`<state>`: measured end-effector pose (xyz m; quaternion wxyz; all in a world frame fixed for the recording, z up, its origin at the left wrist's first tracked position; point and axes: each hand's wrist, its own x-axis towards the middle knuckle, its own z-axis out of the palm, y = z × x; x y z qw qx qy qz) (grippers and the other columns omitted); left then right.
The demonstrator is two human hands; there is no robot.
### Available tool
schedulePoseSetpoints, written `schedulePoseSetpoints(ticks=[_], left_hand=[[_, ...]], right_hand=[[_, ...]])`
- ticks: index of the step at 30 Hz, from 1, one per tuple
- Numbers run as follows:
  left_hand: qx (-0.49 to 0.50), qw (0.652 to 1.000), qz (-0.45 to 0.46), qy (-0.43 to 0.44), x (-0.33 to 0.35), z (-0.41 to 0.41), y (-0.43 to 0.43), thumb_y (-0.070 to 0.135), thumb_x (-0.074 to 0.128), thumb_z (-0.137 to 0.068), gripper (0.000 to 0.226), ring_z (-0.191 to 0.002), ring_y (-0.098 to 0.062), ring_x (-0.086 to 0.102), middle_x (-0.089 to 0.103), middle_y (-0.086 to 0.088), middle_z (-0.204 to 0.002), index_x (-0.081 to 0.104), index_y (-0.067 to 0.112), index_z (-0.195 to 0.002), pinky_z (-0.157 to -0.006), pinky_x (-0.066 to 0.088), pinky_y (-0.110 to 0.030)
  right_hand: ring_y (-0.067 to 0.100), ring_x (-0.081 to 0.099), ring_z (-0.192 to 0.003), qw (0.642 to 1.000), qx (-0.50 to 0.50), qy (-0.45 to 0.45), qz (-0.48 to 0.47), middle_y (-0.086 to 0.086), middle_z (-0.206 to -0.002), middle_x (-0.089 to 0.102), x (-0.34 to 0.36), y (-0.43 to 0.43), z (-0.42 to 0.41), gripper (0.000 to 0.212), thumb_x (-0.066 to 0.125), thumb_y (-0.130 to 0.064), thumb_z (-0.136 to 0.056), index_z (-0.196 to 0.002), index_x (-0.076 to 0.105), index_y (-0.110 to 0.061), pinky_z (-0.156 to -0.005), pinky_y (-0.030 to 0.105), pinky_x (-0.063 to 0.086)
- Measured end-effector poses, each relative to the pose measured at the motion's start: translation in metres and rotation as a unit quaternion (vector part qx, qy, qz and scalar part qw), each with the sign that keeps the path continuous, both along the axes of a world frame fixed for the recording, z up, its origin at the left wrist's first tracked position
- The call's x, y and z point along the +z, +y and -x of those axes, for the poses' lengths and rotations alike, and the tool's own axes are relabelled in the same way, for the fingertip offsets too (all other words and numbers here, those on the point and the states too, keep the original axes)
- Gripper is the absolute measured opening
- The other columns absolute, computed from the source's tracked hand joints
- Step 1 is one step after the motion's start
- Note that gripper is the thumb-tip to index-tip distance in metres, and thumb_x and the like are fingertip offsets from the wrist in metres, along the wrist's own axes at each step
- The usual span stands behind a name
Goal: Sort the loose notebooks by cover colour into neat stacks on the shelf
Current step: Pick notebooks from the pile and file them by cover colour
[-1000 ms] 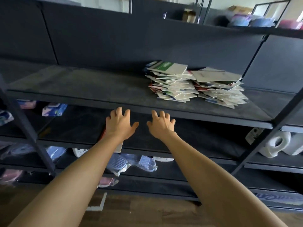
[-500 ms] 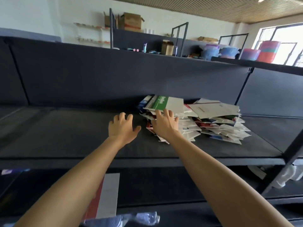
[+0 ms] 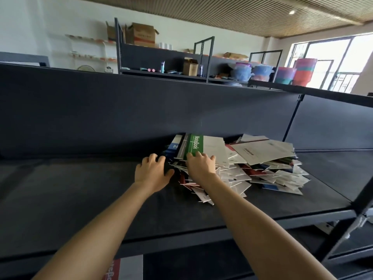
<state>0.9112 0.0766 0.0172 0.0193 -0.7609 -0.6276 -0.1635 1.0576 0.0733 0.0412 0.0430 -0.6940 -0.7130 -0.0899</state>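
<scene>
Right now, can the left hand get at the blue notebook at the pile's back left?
Probably yes. The left hand is just in front of the blue notebook, nothing between them. The green-spined notebook, under the right hand, partly overlaps it, so it may need sliding out leftward.

Daylight enters through the window [image 3: 331,63] at upper right. It is overexposed to white, with little detail behind its frame bars. One recessed ceiling lamp [image 3: 291,12] is lit. The room behind is bright, while the dark shelf [image 3: 80,199] and its back panel [image 3: 141,110] are dim and low in contrast. Soft shadow lies beneath the left of the notebook pile [image 3: 262,172]. Centre focus is fair: the lettering on the green notebook [image 3: 194,145] is legible. Wide-angle distortion bows the shelf edges. The forearms [image 3: 90,229] are stretched and soft near the bottom border.
</scene>
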Motion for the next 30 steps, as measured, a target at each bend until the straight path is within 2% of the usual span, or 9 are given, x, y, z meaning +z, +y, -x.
schedulePoseSetpoints(ticks=[4, 8, 14, 16, 18, 22, 24, 27, 30], left_hand=[[-0.005, 0.995, 0.052, -0.090, 0.004, 0.004, 0.008, 0.048, 0.039, -0.096, 0.052, -0.122, -0.026, 0.045, 0.043, -0.008, -0.138, 0.042, 0.017, -0.137, -0.091, 0.043, -0.038], [-0.010, 0.943, 0.122, -0.308, 0.016, 0.000, 0.009, 0.043, 0.039, -0.098, 0.038, -0.083, -0.015, 0.056, 0.064, -0.010, -0.109, 0.059, 0.011, -0.106, -0.072, 0.044, -0.030], [-0.016, 0.639, 0.349, -0.686, 0.034, -0.003, 0.005, 0.060, 0.024, -0.095, 0.062, -0.083, -0.020, 0.062, 0.067, -0.008, -0.093, 0.060, 0.009, -0.101, -0.069, 0.046, -0.034], [-0.004, 0.595, 0.346, -0.726, 0.039, -0.002, 0.000, 0.047, 0.033, -0.098, 0.048, -0.069, -0.018, 0.066, 0.070, -0.006, -0.077, 0.061, 0.009, -0.097, -0.062, 0.049, -0.031], [0.006, 0.619, 0.327, -0.714, 0.042, -0.002, -0.004, 0.019, 0.041, -0.097, 0.023, -0.064, -0.016, 0.066, 0.069, -0.006, -0.073, 0.058, 0.006, -0.105, -0.057, 0.050, -0.028], [0.073, 0.648, 0.282, -0.704, 0.036, 0.014, -0.009, 0.002, 0.048, -0.093, 0.028, -0.088, -0.023, 0.061, 0.063, -0.012, -0.102, 0.052, 0.004, -0.121, -0.073, 0.050, -0.034], [0.101, 0.670, 0.255, -0.689, 0.036, 0.026, -0.014, 0.004, 0.050, -0.093, 0.029, -0.095, -0.025, 0.059, 0.061, -0.013, -0.109, 0.052, 0.005, -0.123, -0.079, 0.048, -0.037], [0.125, 0.670, 0.215, -0.699, 0.034, 0.047, -0.017, 0.001, 0.047, -0.094, 0.033, -0.082, -0.022, 0.058, 0.059, -0.010, -0.093, 0.050, 0.006, -0.126, -0.070, 0.047, -0.035], [0.141, 0.670, 0.199, -0.701, 0.032, 0.061, -0.021, -0.003, 0.044, -0.094, 0.035, -0.074, -0.021, 0.055, 0.057, -0.008, -0.086, 0.050, 0.007, -0.127, -0.064, 0.046, -0.034]], right_hand=[[0.031, 0.057, -0.110, 0.997, 0.027, -0.045, -0.056, 0.010, -0.116, 0.062, 0.000, -0.008, 0.002, 0.027, 0.048, -0.008, -0.092, -0.118, 0.054, -0.011, -0.102, 0.049, 0.034], [0.028, 0.061, -0.104, 0.997, 0.039, -0.031, -0.064, 0.010, -0.114, 0.063, 0.018, -0.011, -0.001, 0.028, 0.044, -0.008, -0.095, -0.121, 0.052, -0.010, -0.088, 0.036, 0.043], [0.030, 0.060, -0.108, 0.983, 0.138, -0.071, -0.099, 0.011, -0.118, 0.062, 0.045, -0.037, 0.032, 0.029, 0.039, -0.013, -0.096, -0.123, 0.049, -0.011, -0.092, 0.037, 0.040], [0.030, 0.060, -0.104, 0.973, 0.207, -0.083, -0.059, 0.011, -0.116, 0.062, 0.040, -0.047, 0.039, 0.027, 0.037, -0.023, -0.098, -0.120, 0.051, -0.013, -0.084, 0.035, 0.039], [0.031, 0.059, -0.102, 0.973, 0.227, -0.023, -0.018, 0.012, -0.115, 0.062, 0.039, -0.047, 0.034, 0.033, 0.033, -0.033, -0.101, -0.118, 0.055, -0.016, -0.075, 0.033, 0.038], [0.032, 0.058, -0.108, 0.981, 0.134, 0.136, -0.043, 0.012, -0.124, 0.060, 0.038, -0.011, 0.004, 0.033, 0.036, -0.030, -0.100, -0.123, 0.056, -0.016, -0.080, 0.034, 0.045], [0.032, 0.056, -0.111, 0.986, 0.097, 0.138, -0.013, 0.012, -0.129, 0.056, 0.035, 0.005, -0.010, 0.032, 0.038, -0.024, -0.099, -0.126, 0.051, -0.013, -0.082, 0.035, 0.045], [0.033, 0.053, -0.116, 0.992, 0.071, 0.089, 0.058, 0.011, -0.132, 0.051, 0.023, 0.013, -0.021, 0.035, 0.040, -0.030, -0.099, -0.130, 0.048, -0.015, -0.093, 0.041, 0.045], [0.032, 0.058, -0.109, 0.998, 0.038, 0.042, 0.006, 0.013, -0.121, 0.060, 0.013, 0.012, -0.019, 0.032, 0.042, -0.026, -0.099, -0.125, 0.057, -0.014, -0.082, 0.036, 0.048]])
